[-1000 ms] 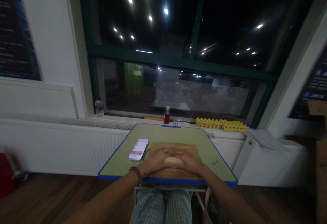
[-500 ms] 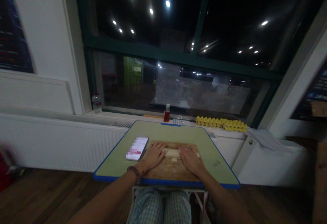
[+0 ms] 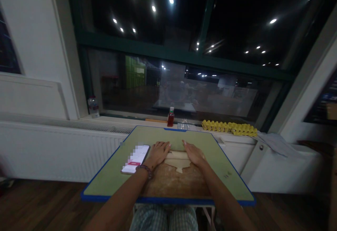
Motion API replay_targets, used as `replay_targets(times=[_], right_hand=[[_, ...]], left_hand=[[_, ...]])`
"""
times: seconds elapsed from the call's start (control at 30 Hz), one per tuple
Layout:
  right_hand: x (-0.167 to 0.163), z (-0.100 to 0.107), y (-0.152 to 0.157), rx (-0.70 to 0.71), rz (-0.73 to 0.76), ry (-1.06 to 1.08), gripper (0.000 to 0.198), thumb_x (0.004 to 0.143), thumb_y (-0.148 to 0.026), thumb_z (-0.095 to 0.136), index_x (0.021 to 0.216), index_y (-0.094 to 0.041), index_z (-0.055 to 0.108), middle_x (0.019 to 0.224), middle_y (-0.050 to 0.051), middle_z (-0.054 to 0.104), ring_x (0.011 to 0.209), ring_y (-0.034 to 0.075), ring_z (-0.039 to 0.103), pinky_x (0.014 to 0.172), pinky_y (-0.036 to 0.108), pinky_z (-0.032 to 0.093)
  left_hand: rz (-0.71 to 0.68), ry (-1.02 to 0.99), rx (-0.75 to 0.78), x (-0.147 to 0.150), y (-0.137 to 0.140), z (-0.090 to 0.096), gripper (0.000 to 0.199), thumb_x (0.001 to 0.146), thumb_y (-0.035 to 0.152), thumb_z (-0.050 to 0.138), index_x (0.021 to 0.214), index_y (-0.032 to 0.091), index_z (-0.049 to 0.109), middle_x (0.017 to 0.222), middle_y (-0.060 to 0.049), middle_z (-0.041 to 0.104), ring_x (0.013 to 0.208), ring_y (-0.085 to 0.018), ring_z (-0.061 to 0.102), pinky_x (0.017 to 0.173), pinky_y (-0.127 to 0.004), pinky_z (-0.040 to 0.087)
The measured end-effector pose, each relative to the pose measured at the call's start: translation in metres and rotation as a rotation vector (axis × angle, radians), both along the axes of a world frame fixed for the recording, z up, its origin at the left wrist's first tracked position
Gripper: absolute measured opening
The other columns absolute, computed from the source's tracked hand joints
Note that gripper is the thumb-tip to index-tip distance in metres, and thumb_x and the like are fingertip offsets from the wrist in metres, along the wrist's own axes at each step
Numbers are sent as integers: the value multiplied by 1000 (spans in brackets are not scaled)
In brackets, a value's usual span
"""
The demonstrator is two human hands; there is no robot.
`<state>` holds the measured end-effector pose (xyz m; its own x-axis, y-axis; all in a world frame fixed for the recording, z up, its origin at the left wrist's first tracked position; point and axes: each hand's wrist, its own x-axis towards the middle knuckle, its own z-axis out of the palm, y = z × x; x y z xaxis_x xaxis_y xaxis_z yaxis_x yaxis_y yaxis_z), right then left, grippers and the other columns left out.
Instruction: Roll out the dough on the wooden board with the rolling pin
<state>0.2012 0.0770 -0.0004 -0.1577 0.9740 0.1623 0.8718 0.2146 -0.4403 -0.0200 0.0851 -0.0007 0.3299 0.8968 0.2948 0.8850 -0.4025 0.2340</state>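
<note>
A pale roll of dough [image 3: 177, 154] lies crosswise on a wooden board [image 3: 175, 185]. A flat, ragged flap of dough [image 3: 179, 163] spreads from its near side, with a small tip pointing toward me. My left hand [image 3: 158, 152] rests palm down over the roll's left end, fingers stretched forward past it. Over the right end lies my right hand [image 3: 194, 152], flat and angled inward, its fingers also reaching beyond the roll. Both ends are covered by the hands; whether a rolling pin is inside, I cannot tell.
The board sits on a green, blue-edged table [image 3: 105, 185]. A lit phone [image 3: 135, 159] lies left of my left hand. On the windowsill behind stand a red-brown bottle [image 3: 171, 118], yellow egg cartons [image 3: 229, 127] and a clear bottle [image 3: 93, 107]. A white radiator [image 3: 52, 150] runs along the wall.
Both hands have slid forward, to the board's far side, with the dough roll under them. More of the flat dough shows on the near side. The view has shifted slightly.
</note>
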Motion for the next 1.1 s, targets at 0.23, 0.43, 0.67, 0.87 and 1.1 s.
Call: replay_targets(times=[0.23,0.43,0.67,0.87,1.1], right_hand=[[4,5,22,132,-5,-68,57,102,-47,18,137,-19,54,135,9,60,124,21,55,106,34,37],[6,1,39,39,68,-207,58,103,-45,18,115,-18,68,120,11,68,116,22,59,101,33,39],[16,-2,23,70,175,-102,54,84,-67,55,118,-28,66,128,4,61,116,22,56,99,33,41],[25,-3,0,150,267,-156,48,85,-54,64,126,-29,62,121,4,62,115,22,54,98,32,42],[29,3,-22,122,219,-211,47,96,-49,45,135,-26,57,123,9,64,115,24,57,102,35,39]], left_hand=[[58,57,33,8,22,2,51,102,39,22,120,19,65,127,-11,65,120,-27,52,100,-44,39],[34,75,-68,11,32,3,59,102,43,17,114,17,69,123,-13,67,119,-31,51,98,-46,40],[63,23,-10,11,21,0,54,101,45,23,116,19,68,128,-11,63,122,-30,48,101,-46,37],[-57,66,52,1,2,6,47,100,46,29,120,23,65,129,-8,63,122,-29,48,104,-46,35],[-74,-110,116,2,-30,9,44,101,38,29,138,24,49,143,-7,53,130,-25,43,109,-46,32]])
